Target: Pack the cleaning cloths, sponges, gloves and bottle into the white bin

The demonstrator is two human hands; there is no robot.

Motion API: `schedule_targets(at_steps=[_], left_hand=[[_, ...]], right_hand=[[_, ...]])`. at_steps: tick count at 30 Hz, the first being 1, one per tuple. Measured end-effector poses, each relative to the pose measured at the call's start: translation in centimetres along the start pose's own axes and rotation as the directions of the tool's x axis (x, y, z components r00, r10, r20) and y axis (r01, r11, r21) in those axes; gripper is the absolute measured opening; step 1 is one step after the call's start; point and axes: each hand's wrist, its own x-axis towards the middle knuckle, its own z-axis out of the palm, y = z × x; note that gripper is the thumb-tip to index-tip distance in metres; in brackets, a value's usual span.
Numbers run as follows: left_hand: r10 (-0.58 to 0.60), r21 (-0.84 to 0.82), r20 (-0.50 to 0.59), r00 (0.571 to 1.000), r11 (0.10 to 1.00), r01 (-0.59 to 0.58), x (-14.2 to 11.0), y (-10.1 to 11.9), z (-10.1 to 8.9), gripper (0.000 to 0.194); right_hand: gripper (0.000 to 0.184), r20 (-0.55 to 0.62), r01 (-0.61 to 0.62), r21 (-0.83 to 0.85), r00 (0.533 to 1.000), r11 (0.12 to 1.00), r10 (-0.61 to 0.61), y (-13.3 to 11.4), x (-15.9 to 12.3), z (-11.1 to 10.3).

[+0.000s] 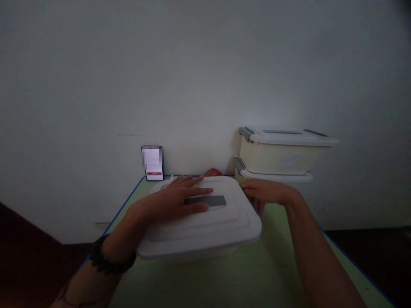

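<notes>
A lidded plastic storage box (237,220) stands in front of me, its white lid marked by a grey panel (220,200) in the middle. Flat across the top of the lid lies my left hand (180,199), fingers spread, thumb and forefinger over the grey panel. My right hand (265,192) is at the box's right edge, its fingers curled down around the side where a dark latch partly shows. Those fingertips are mostly hidden. The box's contents cannot be seen under the lid.
The box rests on a green table (224,280) with blue edging. Two similar storage boxes are stacked at the back right, the upper box (285,156) on the lower box (276,176). A lit phone (154,164) leans against the wall. Something red and patterned (213,172) shows behind the lid.
</notes>
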Motion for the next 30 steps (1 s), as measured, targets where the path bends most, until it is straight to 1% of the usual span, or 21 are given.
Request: schedule_targets(at_steps=[2, 3, 4, 5, 6, 7, 8, 9, 10, 12, 14, 16, 20, 23, 25, 27, 30], left_hand=[[0.004, -0.002, 0.001, 1.0, 1.0, -0.004, 0.1, -0.1, 0.1, 0.048], [0.005, -0.004, 0.002, 1.0, 1.0, -0.005, 0.1, -0.2, 0.1, 0.049], [0.006, -0.005, 0.003, 1.0, 1.0, -0.006, 0.2, -0.2, 0.1, 0.049], [0.007, -0.007, 0.002, 1.0, 1.0, -0.007, 0.2, -0.3, 0.0, 0.05], [0.012, -0.009, 0.002, 1.0, 1.0, -0.012, 0.1, -0.5, -0.1, 0.051], [0.018, -0.011, 0.003, 1.0, 1.0, -0.018, -0.1, -0.6, -0.2, 0.051], [0.024, -0.014, 0.007, 1.0, 1.0, -0.024, -0.3, -0.8, -0.5, 0.052], [0.024, -0.016, 0.01, 1.0, 1.0, -0.024, -0.7, -0.9, -0.7, 0.053], [0.014, -0.018, 0.013, 1.0, 1.0, -0.013, -1.1, -1.0, -1.0, 0.053], [-0.035, -0.025, 0.02, 0.999, 0.999, 0.036, -2.0, -1.2, -1.7, 0.054], [-0.092, -0.034, 0.017, 0.996, 0.995, 0.093, -2.9, -1.3, -2.2, 0.054], [-0.127, -0.044, 0.011, 0.992, 0.991, 0.127, -3.4, -1.3, -2.6, 0.053], [-0.138, -0.066, 0.011, 0.99, 0.988, 0.139, -3.4, -1.6, -2.7, 0.053], [-0.123, -0.091, 0.006, 0.992, 0.988, 0.123, -2.9, -2.2, -2.7, 0.052], [-0.1, -0.111, 0.002, 0.995, 0.989, 0.1, -2.6, -2.5, -2.7, 0.05], [-0.08, -0.129, 0.012, 0.997, 0.988, 0.081, -2.4, -2.7, -2.7, 0.05], [-0.084, -0.146, 0.03, 0.996, 0.985, 0.088, -2.5, -2.5, -2.7, 0.054]], right_hand=[[0.035, -0.01, -0.055, -0.024, 0.998, 0.998, 0.055, -0.4, -0.3, 0.0], [0.036, -0.046, -0.108, -0.055, 0.993, 0.993, 0.105, -0.7, -0.6, 0.0], [0.037, -0.108, -0.164, -0.094, 0.982, 0.982, 0.154, -1.0, -1.0, 0.0], [0.038, -0.197, -0.213, -0.142, 0.963, 0.967, 0.183, -1.4, -1.3, 0.0], [0.038, -0.296, -0.243, -0.197, 0.938, 0.95, 0.178, -1.9, -1.7, 0.0], [0.037, -0.387, -0.248, -0.258, 0.912, 0.934, 0.135, -2.4, -2.1, 0.1], [0.036, -0.452, -0.229, -0.321, 0.89, 0.919, 0.064, -2.9, -2.3, 0.3], [0.034, -0.489, -0.192, -0.378, 0.872, 0.906, -0.019, -3.5, -2.5, 0.6], [0.031, -0.495, -0.141, -0.424, 0.863, 0.895, -0.098, -4.1, -2.5, 1.0], [0.027, -0.454, -0.015, -0.461, 0.863, 0.887, -0.221, -5.3, -2.1, 2.0], [0.026, -0.388, 0.107, -0.475, 0.865, 0.873, -0.317, -6.3, -1.3, 3.3], [0.026, -0.362, 0.169, -0.504, 0.849, 0.847, -0.385, -7.0, -0.2, 4.5], [0.034, -0.414, 0.158, -0.522, 0.812, 0.838, -0.411, -7.7, 1.8, 6.2], [0.041, -0.443, 0.124, -0.542, 0.798, 0.831, -0.408, -7.9, 2.6, 6.5], [0.046, -0.443, 0.099, -0.557, 0.805, 0.825, -0.395, -8.0, 2.8, 6.4], [0.05, -0.427, 0.084, -0.566, 0.821, 0.82, -0.379, -8.1, 2.9, 6.2], [0.055, -0.391, 0.105, -0.541, 0.847, 0.834, -0.361, -8.2, 2.8, 5.9]])
